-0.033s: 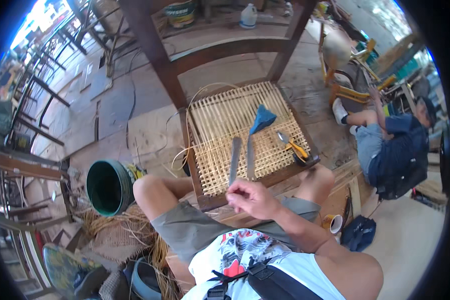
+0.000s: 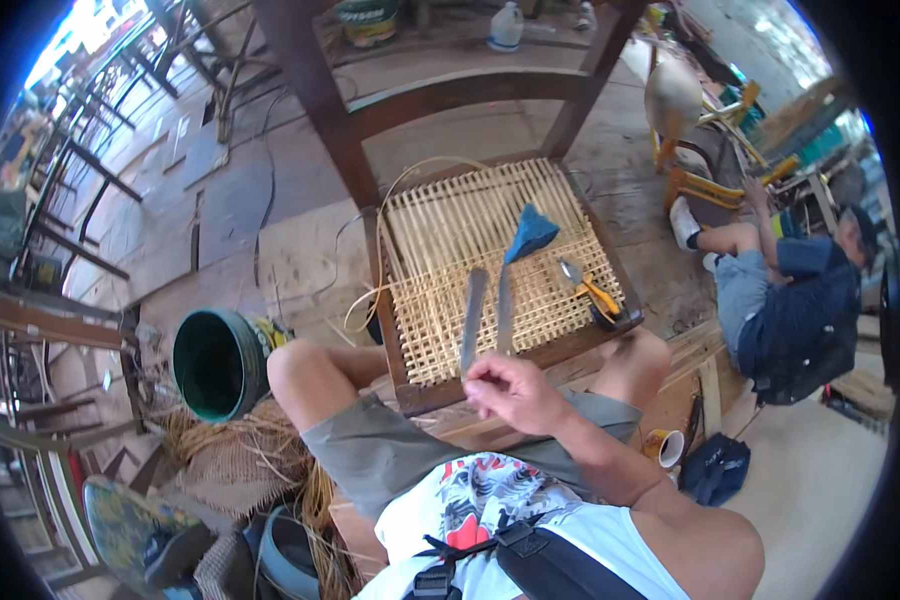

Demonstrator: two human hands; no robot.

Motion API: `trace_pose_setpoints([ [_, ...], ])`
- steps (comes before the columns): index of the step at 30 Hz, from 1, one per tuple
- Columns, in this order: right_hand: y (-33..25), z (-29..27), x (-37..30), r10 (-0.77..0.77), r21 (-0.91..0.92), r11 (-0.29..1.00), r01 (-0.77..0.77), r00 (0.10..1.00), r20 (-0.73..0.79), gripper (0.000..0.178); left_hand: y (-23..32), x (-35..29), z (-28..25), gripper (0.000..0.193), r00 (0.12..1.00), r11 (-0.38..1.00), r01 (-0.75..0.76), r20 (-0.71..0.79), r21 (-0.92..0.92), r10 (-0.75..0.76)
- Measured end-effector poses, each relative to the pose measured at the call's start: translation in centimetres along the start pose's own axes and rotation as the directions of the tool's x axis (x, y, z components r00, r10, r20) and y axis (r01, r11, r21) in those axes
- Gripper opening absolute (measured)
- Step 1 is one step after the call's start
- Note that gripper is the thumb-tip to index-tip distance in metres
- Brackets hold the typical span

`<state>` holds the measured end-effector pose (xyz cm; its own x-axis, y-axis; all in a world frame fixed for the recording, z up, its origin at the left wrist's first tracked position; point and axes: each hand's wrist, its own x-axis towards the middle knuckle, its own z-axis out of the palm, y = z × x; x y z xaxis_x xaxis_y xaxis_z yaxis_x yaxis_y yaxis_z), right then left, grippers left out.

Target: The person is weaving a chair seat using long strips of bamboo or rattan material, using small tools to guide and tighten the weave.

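Note:
My right hand [image 2: 515, 392] hangs over the front edge of a dark wooden chair's woven cane seat [image 2: 440, 310], fingers curled together. What they hold, if anything, is hidden. A flat grey metal strip [image 2: 474, 310] lies on the weave, its near end meeting my fingers; I cannot tell whether they grip it. Beside it rests a narrow blade [image 2: 504, 310] with blue cloth [image 2: 533, 232] around its far end. Yellow-handled pliers [image 2: 592, 290] lie near the seat's right front corner. A loose cane strand [image 2: 395, 190] loops off the left side. My left hand is out of view.
The chair's backrest [image 2: 470, 100] rises beyond the seat. A green bucket [image 2: 215, 365] lies tilted at left, near loose cane fibres [image 2: 310, 480]. A person [image 2: 790, 300] sits at right by a yellow chair frame [image 2: 705, 190]. A mug [image 2: 665, 447] and dark cloth [image 2: 715, 468] lie at lower right.
The view has shifted slightly. My right hand keeps nearly the same place and curled shape by the metal strip, and the tools lie unmoved on the seat.

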<state>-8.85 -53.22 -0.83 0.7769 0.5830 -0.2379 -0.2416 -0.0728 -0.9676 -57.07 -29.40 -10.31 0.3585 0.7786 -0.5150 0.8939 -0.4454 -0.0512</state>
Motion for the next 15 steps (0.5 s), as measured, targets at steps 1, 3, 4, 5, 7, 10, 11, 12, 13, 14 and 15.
trace_pose_setpoints([
  [1, 0.0, -0.9, -0.4, 0.018, -0.016, 1.000, -0.019, 0.999, -0.044, 0.005, 0.1, -0.5, 0.9, 0.048, 0.999, 1.000, 0.019, 0.039, -0.023, -0.018],
  [3, 0.4, -2.6, -1.1, 0.029, 0.006, 1.000, -0.028, 0.990, -0.136, 0.005, 0.0, -0.8, 2.0, 0.046, 0.993, 0.997, 0.049, 0.110, -0.064, -0.042],
  [4, 0.6, -3.6, -1.4, 0.025, 0.039, 0.999, -0.019, 0.983, -0.183, 0.005, 0.0, -0.7, 2.5, 0.046, 0.989, 0.995, 0.059, 0.144, -0.085, -0.046],
  [5, 0.2, -4.1, -1.4, 0.049, 0.057, 0.998, -0.037, 0.977, -0.208, 0.006, -0.1, -0.8, 2.9, 0.045, 0.984, 0.991, 0.075, 0.171, -0.107, -0.056],
  [7, -0.3, -4.4, -0.9, 0.072, 0.048, 0.997, -0.063, 0.975, -0.211, 0.005, -0.1, -0.5, 3.5, 0.044, 0.975, 0.979, 0.116, 0.206, -0.169, -0.080],
  [10, 0.3, -6.9, 0.0, 0.040, -0.027, 0.998, -0.050, 0.953, -0.299, 0.004, 4.1, 2.1, 5.5, 0.042, 0.976, 0.918, 0.174, 0.189, -0.356, -0.112],
  [11, 0.4, -8.0, -0.3, 0.037, 0.004, 0.999, -0.038, 0.942, -0.334, 0.004, 5.5, 2.6, 6.2, 0.042, 0.975, 0.883, 0.195, 0.182, -0.428, -0.127],
  [12, 0.5, -8.6, -0.5, 0.027, 0.005, 1.000, -0.028, 0.924, -0.382, 0.003, 6.5, 2.8, 6.7, 0.041, 0.974, 0.842, 0.217, 0.170, -0.494, -0.152],
  [13, 1.1, -9.3, -0.5, 0.002, 0.024, 1.000, 0.008, 0.921, -0.389, 0.004, 7.0, 2.8, 7.0, 0.040, 0.971, 0.798, 0.236, 0.160, -0.555, -0.176],
  [14, 1.3, -10.7, -2.0, -0.018, 0.031, 0.999, 0.036, 0.895, -0.445, 0.004, 8.1, 2.7, 7.3, 0.040, 0.975, 0.769, 0.221, 0.165, -0.600, -0.151],
  [15, 1.9, -10.6, -2.2, -0.020, 0.041, 0.998, 0.039, 0.921, -0.388, 0.004, 8.2, 1.8, 6.0, 0.039, 0.966, 0.802, 0.204, -0.016, -0.561, -0.257],
])
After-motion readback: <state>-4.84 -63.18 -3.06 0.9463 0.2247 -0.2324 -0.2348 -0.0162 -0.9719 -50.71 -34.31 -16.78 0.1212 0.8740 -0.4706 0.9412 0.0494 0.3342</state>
